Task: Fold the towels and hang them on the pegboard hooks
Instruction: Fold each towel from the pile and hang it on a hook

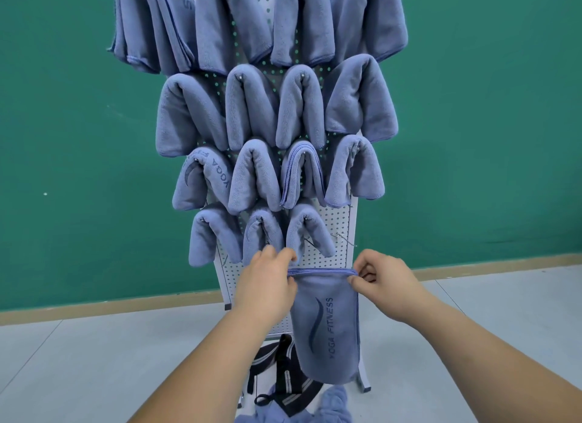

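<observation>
Pinching towel (327, 328) edge below free hook (345, 240)

Of the person only the arms showed. The left hand (267, 287) and right hand (385, 281) were bare. The left forearm (204, 366) and right forearm (491, 353) ran uncovered to the lower edge of view. Both looked smooth, perhaps lightly haired; the soft wide-angle view left that uncertain.

Two bare forearms reached forward and up from the lower edge, left hand (267, 285) back-up with fingers curled, pinched one top corner of the folded towel (327, 328), right hand (385, 281) pinched the other corner between thumb and fingertips, hands level and apart.
</observation>
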A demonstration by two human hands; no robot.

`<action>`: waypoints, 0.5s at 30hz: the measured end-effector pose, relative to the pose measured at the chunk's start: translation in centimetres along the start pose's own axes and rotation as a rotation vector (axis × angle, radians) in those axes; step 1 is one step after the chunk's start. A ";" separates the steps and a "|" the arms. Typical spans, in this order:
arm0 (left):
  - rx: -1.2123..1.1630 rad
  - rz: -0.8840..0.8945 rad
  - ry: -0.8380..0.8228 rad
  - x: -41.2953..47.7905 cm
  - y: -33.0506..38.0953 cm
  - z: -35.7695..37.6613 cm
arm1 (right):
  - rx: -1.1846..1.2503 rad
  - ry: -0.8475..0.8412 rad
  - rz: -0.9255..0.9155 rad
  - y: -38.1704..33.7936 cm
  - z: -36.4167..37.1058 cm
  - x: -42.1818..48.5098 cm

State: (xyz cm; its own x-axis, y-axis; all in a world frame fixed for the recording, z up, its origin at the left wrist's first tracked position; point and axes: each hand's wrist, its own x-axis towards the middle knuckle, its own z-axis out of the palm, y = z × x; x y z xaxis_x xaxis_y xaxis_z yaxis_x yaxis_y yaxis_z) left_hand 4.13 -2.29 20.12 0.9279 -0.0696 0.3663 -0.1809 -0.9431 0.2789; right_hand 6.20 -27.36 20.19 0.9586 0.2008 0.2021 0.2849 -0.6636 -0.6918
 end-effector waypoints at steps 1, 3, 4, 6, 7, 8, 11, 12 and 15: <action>-0.039 0.050 -0.012 0.0 0.2 0.1 | 0.038 -0.003 -0.012 -0.2 0.2 -0.1; -0.175 0.164 -0.085 -0.1 0.7 0.3 | 0.084 -0.036 -0.041 -0.7 0.7 -0.3; -0.227 0.198 -0.128 -0.1 1.0 0.4 | 0.094 -0.061 -0.058 -0.9 0.9 -0.4; -0.285 0.207 -0.169 0.0 1.5 0.8 | 0.098 -0.110 -0.095 -1.4 1.5 -0.6; -0.294 0.199 -0.172 0.0 1.6 1.0 | 0.100 -0.122 -0.105 -1.5 1.7 -0.6; -0.298 0.191 -0.173 0.0 1.7 1.0 | 0.106 -0.122 -0.111 -1.7 1.7 -0.7; -0.358 0.183 -0.120 0.0 1.8 0.9 | 0.177 -0.155 -0.093 -1.8 1.2 -0.8; -0.392 0.188 -0.079 0.0 1.9 0.6 | 0.204 -0.208 -0.071 -1.7 0.9 -0.9; -0.484 0.212 0.053 0.0 2.5 -0.3 | 0.149 -0.367 0.006 -0.6 0.9 -1.0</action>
State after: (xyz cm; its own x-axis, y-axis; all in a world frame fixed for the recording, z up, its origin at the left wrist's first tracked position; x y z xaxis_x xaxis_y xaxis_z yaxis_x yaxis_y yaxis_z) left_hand 3.57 -4.57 21.12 0.8391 -0.2141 0.5000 -0.5041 -0.6517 0.5668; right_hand 5.02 -26.52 19.75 0.8871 0.4594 -0.0443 0.2500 -0.5590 -0.7906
